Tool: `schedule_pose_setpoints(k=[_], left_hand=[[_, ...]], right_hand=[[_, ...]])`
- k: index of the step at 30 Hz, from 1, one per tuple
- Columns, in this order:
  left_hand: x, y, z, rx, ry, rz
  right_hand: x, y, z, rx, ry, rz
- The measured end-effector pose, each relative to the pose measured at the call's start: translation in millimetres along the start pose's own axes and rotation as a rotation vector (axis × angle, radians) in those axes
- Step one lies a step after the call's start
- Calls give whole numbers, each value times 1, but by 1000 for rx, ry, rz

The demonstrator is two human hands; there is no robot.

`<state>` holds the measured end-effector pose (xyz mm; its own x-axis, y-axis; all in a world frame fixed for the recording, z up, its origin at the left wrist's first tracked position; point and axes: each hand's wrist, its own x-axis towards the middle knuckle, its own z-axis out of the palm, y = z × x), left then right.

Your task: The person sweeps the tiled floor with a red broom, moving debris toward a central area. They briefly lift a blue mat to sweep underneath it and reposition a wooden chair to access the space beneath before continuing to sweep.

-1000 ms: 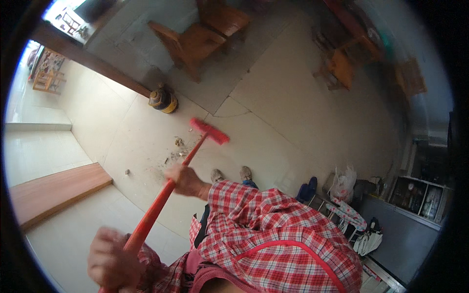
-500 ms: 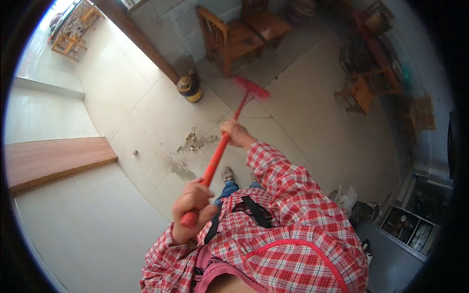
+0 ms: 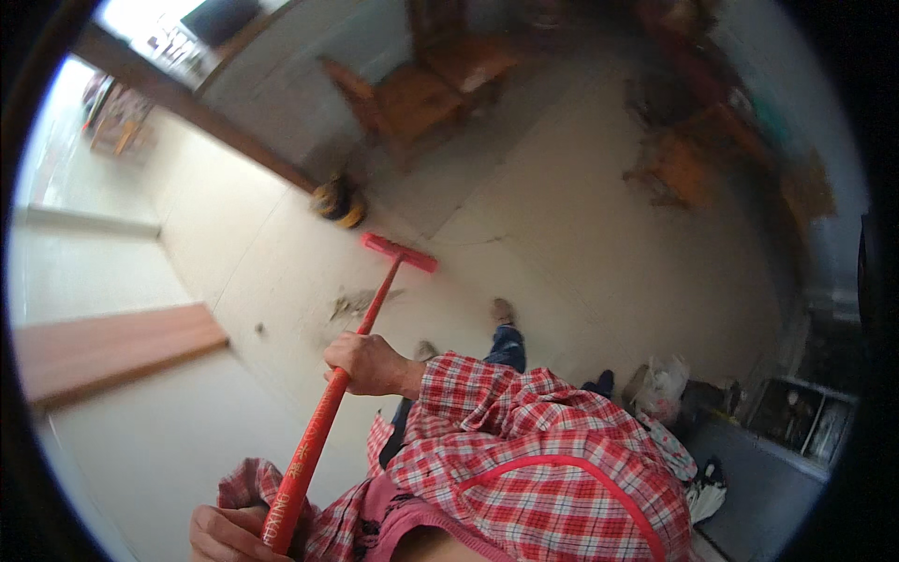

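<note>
Sweeping a tiled floor, head view. The red broom point(image 3: 348, 356) runs diagonally from the lower left up to its flat red head point(image 3: 400, 252), which rests on the pale floor point(image 3: 562, 234) just beyond a small patch of grey dust and debris point(image 3: 361, 302). The right hand point(image 3: 367, 363) is clenched round the middle of the shaft; the left hand point(image 3: 229, 534), at the lower edge, is closed on the shaft's top end, so both grips are grasping the broom.

Compared with half a second earlier, the broom head lies nearer the debris, no longer well past it toward the chair, and the debris patch sits closer to the shaft. A second earlier the head stood next to the same litter. Judged from this, the stroke is being drawn back toward the person, gathering the dirt inward, and the pile is not yet collected.

Around it: a round dark-and-yellow object point(image 3: 338, 201) stands near the broom head by a dark wooden threshold; a wooden chair point(image 3: 412, 94) lies further off, blurred. A brown wooden step point(image 3: 103, 351) is at the left. The person's red checked shirt point(image 3: 552, 459) fills the lower frame, and a white plastic bag point(image 3: 663, 386) lies at the right.
</note>
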<state>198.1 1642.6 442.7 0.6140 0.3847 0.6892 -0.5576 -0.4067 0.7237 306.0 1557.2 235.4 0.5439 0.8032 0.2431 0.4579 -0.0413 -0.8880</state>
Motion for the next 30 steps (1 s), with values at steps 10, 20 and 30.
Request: schedule_pose_setpoints(k=[10, 20, 30], left_hand=[[-9, -121, 322, -637, -942, -201], [-119, -209, 582, -568, -1104, -408], [-6, -144, 408, -143, -951, -414]], right_hand=[[-235, 176, -344, -732, 470, 526], [-411, 354, -486, -899, 603, 1158], [-226, 296, -396, -409, 261, 439]])
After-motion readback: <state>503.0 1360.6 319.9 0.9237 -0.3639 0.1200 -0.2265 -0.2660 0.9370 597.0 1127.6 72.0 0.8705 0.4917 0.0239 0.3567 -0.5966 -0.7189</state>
